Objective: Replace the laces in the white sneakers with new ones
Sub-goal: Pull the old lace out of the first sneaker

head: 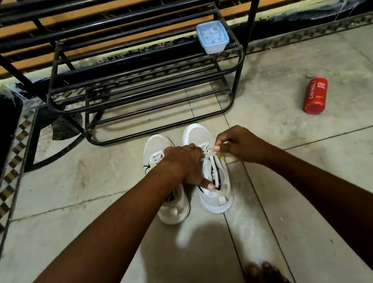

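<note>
Two white sneakers stand side by side on the tiled floor, toes pointing away from me. The left sneaker is partly covered by my left forearm. My left hand reaches across onto the right sneaker, its fingers on the laces and its thumb by the tongue opening. My right hand pinches the white lace at the upper eyelets of that shoe. Loose white lace runs down the shoe's tongue.
A black metal shoe rack stands just beyond the sneakers. On its shelf sits a clear plastic box with a blue lid. A red bottle lies on the floor to the right. My bare toes show at the bottom edge.
</note>
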Demonstrator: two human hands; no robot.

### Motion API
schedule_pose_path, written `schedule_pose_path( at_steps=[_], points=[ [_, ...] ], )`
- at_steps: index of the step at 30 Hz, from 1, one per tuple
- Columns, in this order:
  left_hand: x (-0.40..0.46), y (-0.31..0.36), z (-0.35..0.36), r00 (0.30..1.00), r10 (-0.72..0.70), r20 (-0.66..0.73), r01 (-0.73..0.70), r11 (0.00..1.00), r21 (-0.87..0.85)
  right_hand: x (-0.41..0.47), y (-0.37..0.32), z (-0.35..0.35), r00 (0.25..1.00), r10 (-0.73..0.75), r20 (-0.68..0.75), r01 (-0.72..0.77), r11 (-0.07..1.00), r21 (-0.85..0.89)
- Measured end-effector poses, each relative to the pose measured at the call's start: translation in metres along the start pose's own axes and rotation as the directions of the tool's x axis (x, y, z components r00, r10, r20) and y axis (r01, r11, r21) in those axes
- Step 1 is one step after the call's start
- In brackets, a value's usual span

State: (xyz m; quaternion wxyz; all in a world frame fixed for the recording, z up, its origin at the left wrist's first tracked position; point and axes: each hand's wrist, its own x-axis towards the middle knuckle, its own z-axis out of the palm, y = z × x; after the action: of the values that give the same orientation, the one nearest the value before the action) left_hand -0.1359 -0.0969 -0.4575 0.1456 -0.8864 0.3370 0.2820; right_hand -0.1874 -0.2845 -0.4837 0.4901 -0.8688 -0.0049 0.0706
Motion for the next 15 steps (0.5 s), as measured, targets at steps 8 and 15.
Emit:
schedule_pose_path(
  at_steps=[8,15],
  points=[
    [0.001,0.004,-0.001,1.0,-0.016,0.026,0.015,1.0,0.003,-0.019,0.01,0.01,0.904,0.427,-0.004,-0.241,0.518,0.821],
    [0.004,0.006,-0.002,1.0,-0.018,0.022,0.019,1.0,-0.023,-0.018,0.009,-0.006,0.956,0.234,-0.18,-0.104,0.837,0.537]
  ],
)
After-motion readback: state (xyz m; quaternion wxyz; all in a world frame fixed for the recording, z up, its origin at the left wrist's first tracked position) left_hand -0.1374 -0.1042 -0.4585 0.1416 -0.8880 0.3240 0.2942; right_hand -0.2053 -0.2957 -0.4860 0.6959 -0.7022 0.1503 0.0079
